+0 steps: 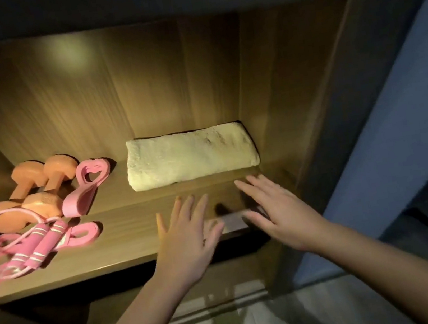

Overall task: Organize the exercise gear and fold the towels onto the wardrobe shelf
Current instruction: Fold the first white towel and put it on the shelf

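Towel (191, 155) at the right rear of the shelf (123, 231) looks soft, light; my spread, empty left hand (187, 249) and right hand (284, 215) would cup its ends.

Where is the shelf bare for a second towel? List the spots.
Bare: the front strip of the shelf between the folded towel and the edge, by the left hand and right hand; also the narrow gap between the towel and the pink band. Crowded: the left end, with dumbbells and jump rope.

head cam | 1 view | looks forward and down | close over wardrobe shelf (124, 239) front edge
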